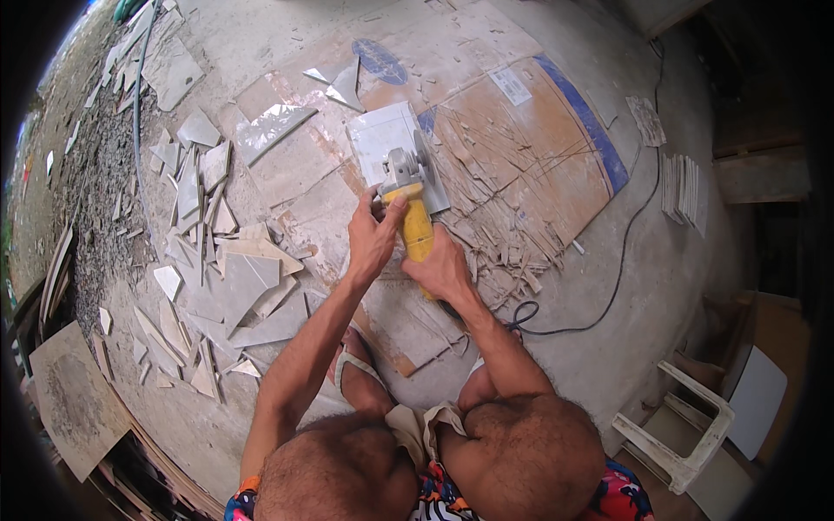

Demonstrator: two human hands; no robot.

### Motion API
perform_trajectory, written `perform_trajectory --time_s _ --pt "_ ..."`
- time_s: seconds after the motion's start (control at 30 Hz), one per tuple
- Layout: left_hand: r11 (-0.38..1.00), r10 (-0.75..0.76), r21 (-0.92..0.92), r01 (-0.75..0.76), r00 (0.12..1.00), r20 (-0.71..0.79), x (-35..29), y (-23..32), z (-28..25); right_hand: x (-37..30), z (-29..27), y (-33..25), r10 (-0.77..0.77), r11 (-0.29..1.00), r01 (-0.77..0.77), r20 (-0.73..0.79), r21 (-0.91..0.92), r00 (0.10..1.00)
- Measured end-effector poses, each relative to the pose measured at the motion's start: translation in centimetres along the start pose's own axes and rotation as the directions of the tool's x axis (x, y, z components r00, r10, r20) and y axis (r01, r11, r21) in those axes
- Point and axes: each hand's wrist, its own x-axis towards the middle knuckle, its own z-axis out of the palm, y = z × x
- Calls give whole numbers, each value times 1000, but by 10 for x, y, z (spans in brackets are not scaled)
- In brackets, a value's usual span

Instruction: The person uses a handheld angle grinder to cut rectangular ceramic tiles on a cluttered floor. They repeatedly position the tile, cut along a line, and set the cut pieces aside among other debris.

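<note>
The left hand (372, 245) curls closed round the yellow grinder (419, 227) near its head, the right hand (443, 265) round its body, probably for steadiness over the pale tile (369, 137), which lies on flattened cardboard (556, 108), likely as padding

Left arm's stretched forward, left forearm (317, 343) slanting up and inward, left hand (373, 234) farthest out with its fingers (368, 200) bent into a grip. Right hand (440, 267) sits just behind it, nearer the body and a bit to the right, also clenched, right forearm (497, 340) angled in from the right. Both hands are bare. Bent knees below: left knee (339, 464), right knee (521, 443), left foot (363, 382) planted ahead of them.
</note>
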Motion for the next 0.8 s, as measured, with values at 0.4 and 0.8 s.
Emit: perform_trajectory --time_s 0.4,0.8 --pt "1000 5 1 -5 1000 -7 -10 -6 2 -11 -4 1 28 1000 -28 29 9 999" --pt "1000 -13 8 13 1000 8 -19 -6 2 -19 -5 6 58 998 -58 51 -6 997"
